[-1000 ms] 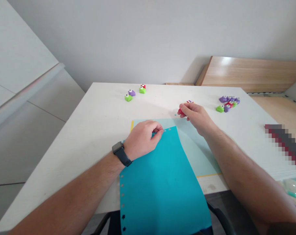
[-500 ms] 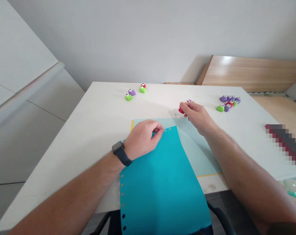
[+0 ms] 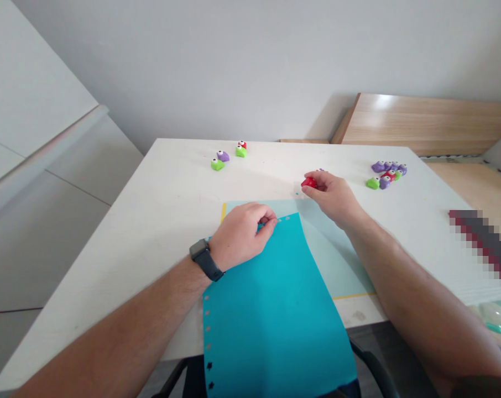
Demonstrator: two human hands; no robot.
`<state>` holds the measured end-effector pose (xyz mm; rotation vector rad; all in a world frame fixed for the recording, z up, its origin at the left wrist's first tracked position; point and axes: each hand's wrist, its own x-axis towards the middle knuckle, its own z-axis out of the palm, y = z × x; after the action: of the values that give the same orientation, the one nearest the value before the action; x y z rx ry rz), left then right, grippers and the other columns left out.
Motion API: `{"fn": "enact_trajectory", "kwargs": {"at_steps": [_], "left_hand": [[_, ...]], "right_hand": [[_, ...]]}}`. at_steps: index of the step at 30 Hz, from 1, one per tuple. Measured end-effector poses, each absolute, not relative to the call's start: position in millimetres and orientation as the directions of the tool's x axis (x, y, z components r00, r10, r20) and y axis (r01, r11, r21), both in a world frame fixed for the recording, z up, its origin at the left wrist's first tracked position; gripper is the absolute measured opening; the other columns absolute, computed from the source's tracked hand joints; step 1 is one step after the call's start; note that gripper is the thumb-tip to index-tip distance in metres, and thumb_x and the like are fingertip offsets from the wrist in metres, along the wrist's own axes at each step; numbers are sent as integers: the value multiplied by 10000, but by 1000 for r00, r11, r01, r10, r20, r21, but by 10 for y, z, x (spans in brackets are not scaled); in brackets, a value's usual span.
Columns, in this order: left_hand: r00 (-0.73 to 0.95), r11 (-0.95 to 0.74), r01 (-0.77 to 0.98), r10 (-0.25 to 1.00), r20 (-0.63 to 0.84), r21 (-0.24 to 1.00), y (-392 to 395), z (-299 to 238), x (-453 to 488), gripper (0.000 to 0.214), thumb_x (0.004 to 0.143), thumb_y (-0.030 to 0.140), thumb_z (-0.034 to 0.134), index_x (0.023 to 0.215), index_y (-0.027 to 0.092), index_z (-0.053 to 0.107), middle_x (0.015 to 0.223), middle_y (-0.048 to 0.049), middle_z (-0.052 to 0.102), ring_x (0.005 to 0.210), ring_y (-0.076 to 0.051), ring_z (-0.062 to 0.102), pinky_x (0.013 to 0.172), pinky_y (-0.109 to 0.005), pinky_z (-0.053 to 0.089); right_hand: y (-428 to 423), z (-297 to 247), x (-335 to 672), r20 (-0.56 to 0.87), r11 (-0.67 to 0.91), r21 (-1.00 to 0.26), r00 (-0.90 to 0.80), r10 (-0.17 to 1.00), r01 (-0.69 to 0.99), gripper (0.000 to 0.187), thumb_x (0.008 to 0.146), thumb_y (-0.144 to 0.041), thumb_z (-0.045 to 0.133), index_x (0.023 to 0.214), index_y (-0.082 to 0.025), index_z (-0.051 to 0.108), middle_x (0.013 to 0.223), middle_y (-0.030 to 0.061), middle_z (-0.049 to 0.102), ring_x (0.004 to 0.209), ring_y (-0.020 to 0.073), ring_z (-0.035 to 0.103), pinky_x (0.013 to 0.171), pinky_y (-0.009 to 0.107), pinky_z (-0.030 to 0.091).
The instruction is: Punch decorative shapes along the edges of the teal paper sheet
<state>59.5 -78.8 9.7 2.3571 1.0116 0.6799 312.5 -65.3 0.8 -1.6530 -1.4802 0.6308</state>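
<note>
Holds a red toy (image 3: 309, 183) between the thumb and fingers of the right hand (image 3: 335, 198), just beyond the far edge of a pale mat (image 3: 345, 268) on the white worktop (image 3: 151, 226); impossible to judge from this angle whether lifted or touching the surface. Pinches, with the drawn-together fingers of the left hand (image 3: 244, 235), the top edge of a teal sheet (image 3: 275, 309), punched along the top and left edges, covering part of the mat and running past the near edge of the worktop. Includes a dark watch (image 3: 201, 253) on the left wrist. Shows, at far left, two green toys (image 3: 218, 165), a purple toy (image 3: 223, 156) and a second red toy (image 3: 243, 145); at far right, a close cluster of toys (image 3: 385, 181) in purple, green and red.
</note>
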Motion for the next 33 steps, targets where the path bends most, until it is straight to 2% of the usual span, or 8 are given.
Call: {"fn": "enact_trajectory", "kwargs": {"at_steps": [6,13,19,25,33], "left_hand": [[601,-609,517,758,251,601,-796,98,597,165,949,251,553,875,188,686,868,-46,701,815,-184,633,770,-326,489],[602,-609,516,758,250,602,-800,113,601,172,952,260,548,872,188,682,870,-46,703,814,-184,637,756,-324,486],[600,-609,518,759,252,600,-798,116,603,168,947,257,553,864,189,682,862,-43,703,808,-183,638,752,-323,488],[597,-601,523,765,243,605,-791,120,602,168,948,253,553,862,188,681,859,-39,696,813,-182,633,761,-326,484],[604,-606,520,759,242,602,-793,107,600,172,955,263,548,871,188,678,864,-39,691,819,-182,628,767,-327,480]], "right_hand": [[-683,72,3098,168,40,-780,148,975,625,340,759,-248,702,1095,-199,689,987,48,728,847,182,634,833,362,482],[-683,52,3112,179,62,-772,123,976,633,264,734,-211,698,994,-192,654,947,45,715,819,179,635,773,341,485],[-685,64,3086,181,66,-767,117,976,638,323,729,-180,680,1049,-200,637,981,50,724,815,179,633,763,342,489],[-699,86,3080,258,106,-678,100,961,727,285,735,-145,654,1012,-209,670,950,40,723,778,174,614,757,341,469],[-707,69,3086,298,88,-678,163,941,730,306,783,-217,663,1090,-217,665,987,53,734,811,199,630,804,378,475]]}}
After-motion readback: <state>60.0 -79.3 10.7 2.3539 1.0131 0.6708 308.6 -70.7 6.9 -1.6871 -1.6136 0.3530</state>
